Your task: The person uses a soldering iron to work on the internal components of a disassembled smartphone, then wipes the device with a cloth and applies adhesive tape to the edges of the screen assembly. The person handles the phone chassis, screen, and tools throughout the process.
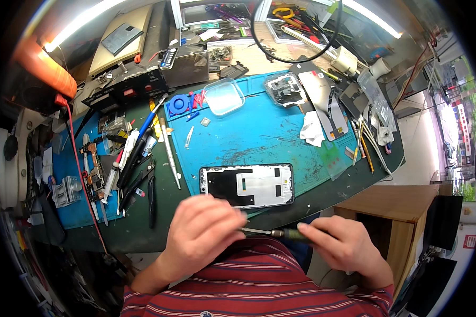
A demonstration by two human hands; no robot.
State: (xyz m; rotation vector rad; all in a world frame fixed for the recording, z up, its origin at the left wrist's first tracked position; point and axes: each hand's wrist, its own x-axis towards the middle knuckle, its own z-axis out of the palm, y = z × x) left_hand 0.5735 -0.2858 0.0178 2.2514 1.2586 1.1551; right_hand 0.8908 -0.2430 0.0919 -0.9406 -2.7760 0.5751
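My right hand (339,242) is wrapped round the dark green handle of a screwdriver (288,233), its thin metal shaft pointing left. The tip of that shaft ends at the fingers of my left hand (203,230), which are curled together; whatever they hold, if anything, is hidden. Just beyond both hands, a phone frame (267,185) lies flat on the blue work mat (217,142), near its front edge. The frame has a black rim, a silvery inner plate and a black area on its left part. Neither hand plainly touches it.
Pens, tweezers and pliers (152,198) crowd the left, beside a second blue mat with small circuit boards (96,174). A clear plastic box (225,96), crumpled tissue (312,129) and a phone screen panel (325,105) lie farther back. A wooden cabinet (391,203) stands at right.
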